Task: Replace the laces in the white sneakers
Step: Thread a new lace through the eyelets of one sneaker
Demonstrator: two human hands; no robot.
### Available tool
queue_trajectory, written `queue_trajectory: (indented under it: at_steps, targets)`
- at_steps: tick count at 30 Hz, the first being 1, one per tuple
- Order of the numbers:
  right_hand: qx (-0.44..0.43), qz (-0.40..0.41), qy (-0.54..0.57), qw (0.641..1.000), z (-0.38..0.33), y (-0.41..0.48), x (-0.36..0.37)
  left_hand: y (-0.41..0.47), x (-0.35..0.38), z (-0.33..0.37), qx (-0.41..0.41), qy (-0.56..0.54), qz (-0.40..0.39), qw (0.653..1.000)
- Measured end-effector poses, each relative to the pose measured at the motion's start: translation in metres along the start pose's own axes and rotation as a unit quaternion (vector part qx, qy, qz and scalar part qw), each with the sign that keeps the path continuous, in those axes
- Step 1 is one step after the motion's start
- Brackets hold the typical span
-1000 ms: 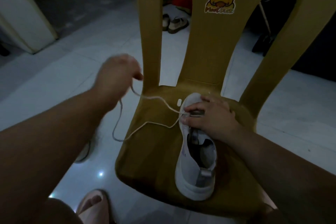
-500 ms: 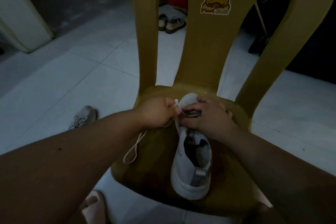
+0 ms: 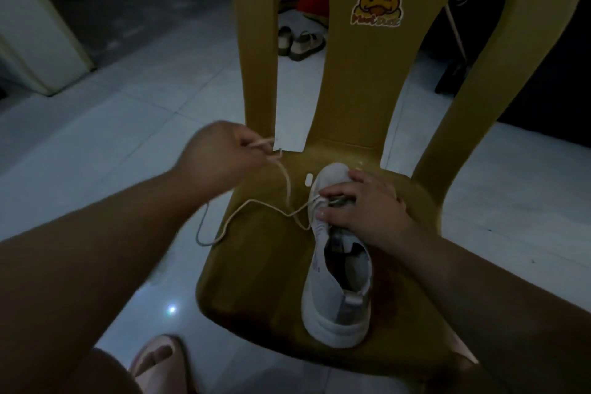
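While the left hand (image 3: 220, 157) is pinching the lace (image 3: 256, 200) in a closed grip above the seat's back-left corner, the right hand (image 3: 367, 205) is clamping its grip over the forefoot of the white sneaker (image 3: 332, 307), hiding the eyelets. The sneaker is sitting upright on the yellow chair (image 3: 262, 265), toe toward the backrest. The lace is trailing slack across the seat, one loop hanging over the left edge. A small white piece (image 3: 308, 180) is lying just beside the toe. Sandals (image 3: 300, 41) are standing on the tiled floor (image 3: 96, 153) behind the backrest.
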State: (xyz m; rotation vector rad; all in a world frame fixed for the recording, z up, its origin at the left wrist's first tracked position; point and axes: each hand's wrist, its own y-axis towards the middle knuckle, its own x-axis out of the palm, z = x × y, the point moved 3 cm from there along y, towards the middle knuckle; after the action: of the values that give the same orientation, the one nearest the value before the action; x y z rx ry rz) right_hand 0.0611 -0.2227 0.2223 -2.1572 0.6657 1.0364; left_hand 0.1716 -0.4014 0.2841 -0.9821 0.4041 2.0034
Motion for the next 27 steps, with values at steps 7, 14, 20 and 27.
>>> queue_trajectory:
  at_steps: [7,14,20,27]
  targets:
    - [-0.005,0.032,0.034,0.999,0.01,0.011,0.009,-0.012,0.074,0.019,0.062,0.041,-0.161,0.984]
    - [-0.006,0.023,0.06,0.998,0.015,0.009,0.008,-0.01,0.086,0.005,-0.03,0.008,-0.197,0.98]
    - [0.001,0.007,0.058,0.998,0.011,0.01,0.009,-0.009,0.06,0.016,-0.036,-0.113,-0.151,0.981]
    - [0.006,-0.015,0.076,0.997,0.013,0.01,0.014,-0.013,0.042,0.01,-0.014,-0.059,-0.124,0.99]
